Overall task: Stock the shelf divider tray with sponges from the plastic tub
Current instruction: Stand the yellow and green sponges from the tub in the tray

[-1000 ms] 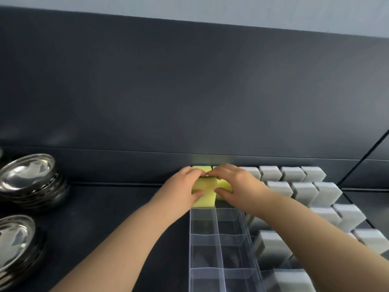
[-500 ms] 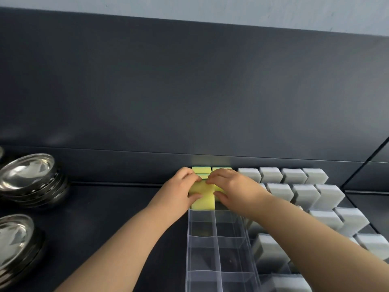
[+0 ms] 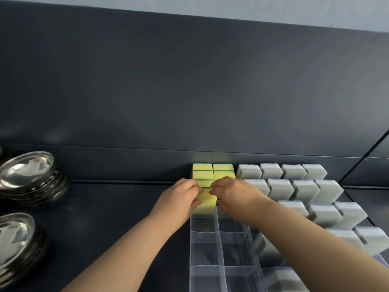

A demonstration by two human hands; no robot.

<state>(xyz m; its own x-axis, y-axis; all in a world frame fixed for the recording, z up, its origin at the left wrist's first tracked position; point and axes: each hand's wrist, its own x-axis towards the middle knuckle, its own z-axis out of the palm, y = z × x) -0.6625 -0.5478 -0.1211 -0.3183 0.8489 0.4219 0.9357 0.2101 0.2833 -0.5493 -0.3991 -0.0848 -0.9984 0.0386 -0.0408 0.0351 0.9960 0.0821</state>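
A clear plastic divider tray (image 3: 221,249) with two columns of compartments runs away from me on the dark shelf. Several yellow sponges with green backing (image 3: 202,174) stand in its back compartments. My left hand (image 3: 179,199) grips one more yellow sponge (image 3: 207,204) in the left column, fingers on top and thumb on the near face. My right hand (image 3: 233,194) pinches the same sponge at its upper right edge, and its palm hides the compartment beside it. The nearer compartments hold nothing. The plastic tub is out of view.
Rows of white sponges (image 3: 282,186) fill the shelf right of the tray. Two stacks of steel bowls (image 3: 27,171) (image 3: 14,239) sit at the far left. A dark back panel (image 3: 189,91) rises right behind the tray.
Both hands have stayed on the yellow sponge and eased slightly toward me. The standing sponges behind them now show more fully.
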